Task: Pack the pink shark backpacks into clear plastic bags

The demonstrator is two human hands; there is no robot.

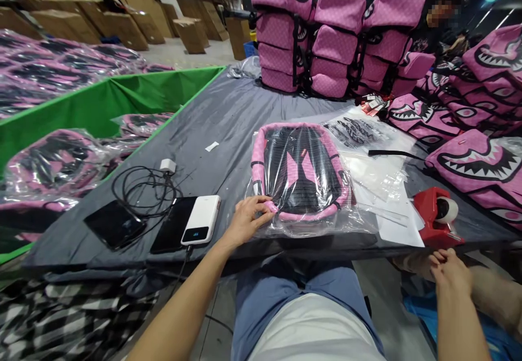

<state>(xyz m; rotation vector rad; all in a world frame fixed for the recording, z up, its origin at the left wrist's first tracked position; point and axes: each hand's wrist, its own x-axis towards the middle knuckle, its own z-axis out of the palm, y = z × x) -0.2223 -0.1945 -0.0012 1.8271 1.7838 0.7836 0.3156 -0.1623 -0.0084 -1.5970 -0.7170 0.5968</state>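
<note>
1. Worktop (228,116): grey plastic-sheeted surface, wide and flat. I judged the sheeting served to keep goods clean while they slid across it.

2. Stacked pink quilted backpacks with black shark-mouth print (322,40): piled at the far edge, well apart from the hands; seemingly staged there as stock.

3. Pink-and-black backpack in a clear plastic bag (302,179): lay flat near the front edge, straps up, directly ahead of me. The bag's open, slack end faced me, probably so it could be handled from the seat.

4. Loose clear plastic bags and white sheets (379,187): spread just right of the bagged backpack, within reach.

5. Red tape dispenser with a white roll (438,217): stood at the right front corner, near the right hand.

6. White rectangular power bank (202,219): rested on a black phone (173,230) left of the backpack; a second black phone (114,224) and a coiled black cable (142,190) lay beside them, clear of the work area.

7. Left hand (247,221): arm stretched forward, palm down, fingers curled, pinching the plastic at the backpack's near-left corner.

8. Right hand (448,271): held low below the front edge, fingertips drawn together; I could not tell whether they held anything.
</note>
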